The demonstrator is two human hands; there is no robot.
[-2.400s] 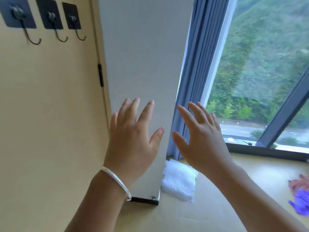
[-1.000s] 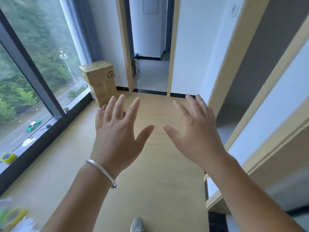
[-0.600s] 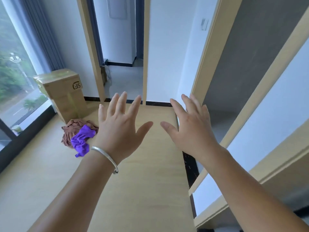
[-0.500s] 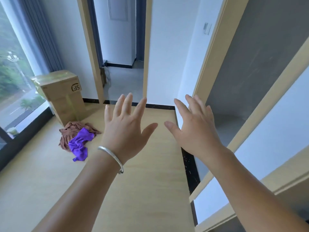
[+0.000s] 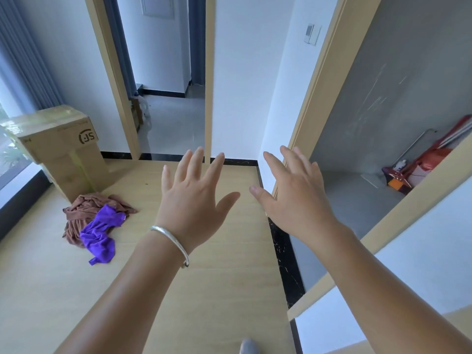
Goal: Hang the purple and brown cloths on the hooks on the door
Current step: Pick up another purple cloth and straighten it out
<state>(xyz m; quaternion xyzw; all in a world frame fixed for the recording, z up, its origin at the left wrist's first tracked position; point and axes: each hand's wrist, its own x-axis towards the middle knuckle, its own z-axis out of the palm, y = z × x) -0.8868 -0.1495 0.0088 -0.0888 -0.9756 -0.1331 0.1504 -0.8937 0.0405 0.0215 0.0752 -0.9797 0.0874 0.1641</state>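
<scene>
Seeing purple cloth (image 5: 101, 235) crumpled atop brown cloth (image 5: 84, 210) on floor (image 5: 204, 290) beside cardboard box (image 5: 61, 149). Left hand (image 5: 194, 203), right hand (image 5: 293, 198) spread, empty. I judge both soft, light; pinch raised fold.

Bare forearms, no sleeves; a thin silver bangle (image 5: 170, 243) circles the left wrist
</scene>
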